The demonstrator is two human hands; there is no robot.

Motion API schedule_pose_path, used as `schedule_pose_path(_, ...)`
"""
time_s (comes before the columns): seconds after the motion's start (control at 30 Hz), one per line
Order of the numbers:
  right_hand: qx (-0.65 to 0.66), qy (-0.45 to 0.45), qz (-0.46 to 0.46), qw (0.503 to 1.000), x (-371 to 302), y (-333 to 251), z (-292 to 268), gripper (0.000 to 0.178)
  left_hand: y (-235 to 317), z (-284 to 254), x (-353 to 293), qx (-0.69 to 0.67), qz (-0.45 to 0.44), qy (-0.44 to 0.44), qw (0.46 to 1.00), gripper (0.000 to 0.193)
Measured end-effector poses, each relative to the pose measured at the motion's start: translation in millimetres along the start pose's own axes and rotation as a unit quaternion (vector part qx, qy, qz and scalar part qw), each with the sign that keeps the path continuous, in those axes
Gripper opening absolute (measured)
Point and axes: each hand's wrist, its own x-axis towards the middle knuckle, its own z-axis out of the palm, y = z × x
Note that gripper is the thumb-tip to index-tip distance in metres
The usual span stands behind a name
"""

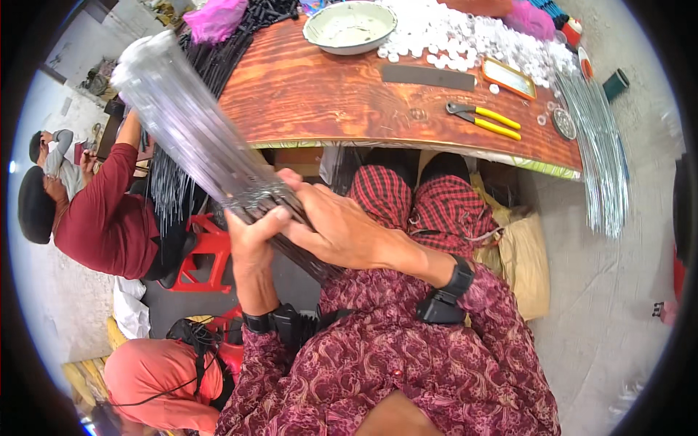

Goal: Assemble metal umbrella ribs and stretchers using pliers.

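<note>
- While sitting at a wooden counter (313, 87), a person is gripping a thick bundle of thin metal rods (193, 120) with both hands, just above the lap.
- The left hand (251, 236) is wrapping tightly around the lower part of the bundle, fingers curled shut on it.
- The right hand (338, 225) is clamping over the same bundle just beside the left, its fingers closing across the dark lower section of the rods.
- The bundle is slanting up and to the person's left, its shiny upper end blurring near the top left of the view, clear of the counter.
- Doing this step well is probably calling for an even two-handed squeeze, keeping the rod ends level so none are slipping out, and keeping the far end away from the seated person in dark red (109, 211) at the left.
- On the counter are sitting an enamel bowl (350, 26), a heap of small white caps (465, 36), a flat dark file (429, 77) and yellow-handled pliers (483, 118).
- A second sheaf of silvery rods (600, 160) is hanging off the counter's right end, well apart from both hands.
- Another person in orange (160, 381) is crouching at the lower left.
</note>
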Motion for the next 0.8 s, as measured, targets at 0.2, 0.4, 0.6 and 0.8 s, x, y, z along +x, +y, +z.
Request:
schedule_pose_path(0.2,0.066,-0.037,-0.007,0.997,8,12,23,0.074,1,-32,-5,-0.03,0.078,0.017,0.996,0.066)
schedule_pose_path(0.4,0.005,-0.118,0.052,0.992,-17,47,28,0.084,1,-88,-14,-0.078,0.12,-0.039,0.989,0.067)
schedule_pose_path(0.6,-0.121,0.122,0.042,0.984,-28,66,-64,0.023,-5,-149,-42,-0.007,0.042,-0.058,0.997,0.066)
schedule_pose_path(0.8,-0.223,0.295,0.137,0.919,-49,105,-142,0.016,-64,-187,-63,0.139,-0.352,-0.101,0.92,0.063)
